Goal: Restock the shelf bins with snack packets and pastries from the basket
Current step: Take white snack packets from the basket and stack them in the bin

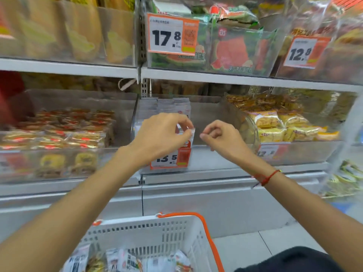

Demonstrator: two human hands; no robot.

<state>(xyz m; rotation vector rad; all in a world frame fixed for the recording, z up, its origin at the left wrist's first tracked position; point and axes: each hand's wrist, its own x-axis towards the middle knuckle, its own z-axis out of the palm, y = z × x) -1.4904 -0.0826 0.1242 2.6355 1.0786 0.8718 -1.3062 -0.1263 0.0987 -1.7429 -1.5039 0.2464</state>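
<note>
Pinching a white snack packet (pixel 189 133) by its crimped top edge, left hand (pixel 161 138) is held over centre bin (pixel 206 114). Right hand (pixel 220 139) is loosely curled w/ nothing held. Pkt judged light, crinkly, slippery; best gripped at edge seam.

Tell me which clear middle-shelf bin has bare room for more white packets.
Free: right part of the clear centre bin, between the upright white packets and the bin of yellow packets. The left hand pinches one packet there. Crowded: brown pastry bin.
</note>
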